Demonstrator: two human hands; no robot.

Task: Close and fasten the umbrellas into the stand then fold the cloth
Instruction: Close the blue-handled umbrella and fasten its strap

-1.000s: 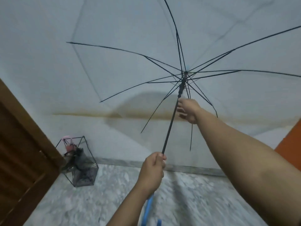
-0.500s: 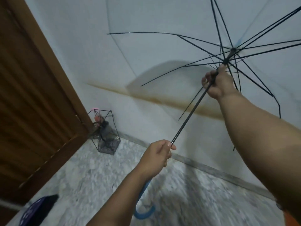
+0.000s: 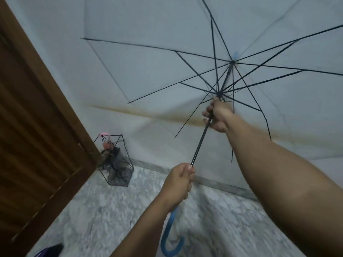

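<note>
Chg vs 0.5 s prior: your right hand (image 3: 218,115) slid down the shaft (image 3: 201,140), taking the runner (image 3: 219,94) w/ it; runner now sat clearly below the top hub (image 3: 232,62), where before it was close under it. Ribs had begun to slacken, but canopy (image 3: 167,58) was still mostly spread. Judged: catch released, closing stroke under way, not finished. Fastening and stowing still to come, cloth step after that.

Hands: right fist was wrapped round shaft just under runner, fingers curled. Your left hand (image 3: 179,184) was clenched round the shaft's lower end, just above the blue hook handle (image 3: 171,236), which hung below the fist.

Task thing: clear umbrella, held aloft, tilted up-right, btwn you and wall.

Stand (image 3: 116,160): black wire frame on floor by wall, beside door; already held dark umbrella(s) plus a pink handle (image 3: 104,134). Well apart from the one in hand.

Room: grey-white marble floor (image 3: 104,219), pale wall w/ brownish stain band (image 3: 141,114), brown wooden door (image 3: 33,127) at left. Dark purple item (image 3: 50,251) at bottom edge, cut off; can't tell what it was.
</note>
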